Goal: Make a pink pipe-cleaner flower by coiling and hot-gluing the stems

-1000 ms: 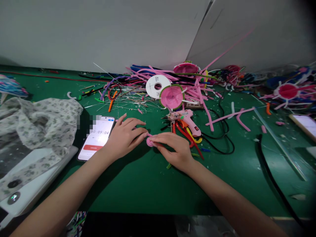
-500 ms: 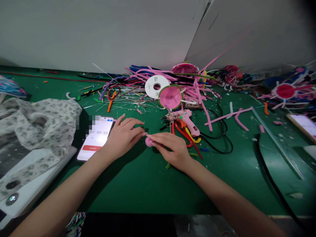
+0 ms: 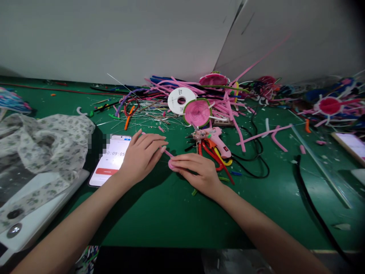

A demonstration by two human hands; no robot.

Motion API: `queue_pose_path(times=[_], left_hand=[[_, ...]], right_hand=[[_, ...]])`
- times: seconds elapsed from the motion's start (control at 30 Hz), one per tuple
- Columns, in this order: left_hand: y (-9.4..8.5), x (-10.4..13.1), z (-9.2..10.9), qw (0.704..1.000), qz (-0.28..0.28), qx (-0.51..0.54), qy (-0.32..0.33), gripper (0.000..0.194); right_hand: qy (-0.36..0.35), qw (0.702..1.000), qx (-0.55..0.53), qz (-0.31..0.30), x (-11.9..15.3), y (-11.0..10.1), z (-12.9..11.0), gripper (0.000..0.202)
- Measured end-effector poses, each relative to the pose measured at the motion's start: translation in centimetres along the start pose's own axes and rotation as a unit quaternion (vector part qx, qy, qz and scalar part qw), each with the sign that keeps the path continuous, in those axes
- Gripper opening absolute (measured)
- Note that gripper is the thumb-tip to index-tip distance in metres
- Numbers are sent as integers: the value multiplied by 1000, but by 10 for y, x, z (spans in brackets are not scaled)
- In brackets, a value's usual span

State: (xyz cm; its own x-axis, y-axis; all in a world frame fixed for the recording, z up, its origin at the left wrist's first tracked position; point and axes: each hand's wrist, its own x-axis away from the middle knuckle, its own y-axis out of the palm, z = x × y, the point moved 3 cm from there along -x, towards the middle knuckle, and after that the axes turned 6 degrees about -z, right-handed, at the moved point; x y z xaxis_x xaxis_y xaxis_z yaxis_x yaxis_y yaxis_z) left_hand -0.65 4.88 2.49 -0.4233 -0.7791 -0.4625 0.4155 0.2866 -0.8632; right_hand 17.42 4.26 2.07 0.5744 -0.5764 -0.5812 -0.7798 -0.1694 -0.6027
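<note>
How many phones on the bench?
2: one phone beside the left hand, another phone at the view's right edge, partly cut off. The cloth could hide more.

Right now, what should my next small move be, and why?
Probably wind a little more of the pink strip onto the coil: the right hand pinches the coil, and the strip runs unwound from it to the left hand.

Head camera looks forward-down — seemingly close.
</note>
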Motion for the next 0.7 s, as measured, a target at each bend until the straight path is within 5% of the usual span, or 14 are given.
queue_pose_path(times=[0.7], left_hand=[[-5,2,6,998,18,42,53,7]], right_hand=[[10,1000,1,1,1,2,2,18]])
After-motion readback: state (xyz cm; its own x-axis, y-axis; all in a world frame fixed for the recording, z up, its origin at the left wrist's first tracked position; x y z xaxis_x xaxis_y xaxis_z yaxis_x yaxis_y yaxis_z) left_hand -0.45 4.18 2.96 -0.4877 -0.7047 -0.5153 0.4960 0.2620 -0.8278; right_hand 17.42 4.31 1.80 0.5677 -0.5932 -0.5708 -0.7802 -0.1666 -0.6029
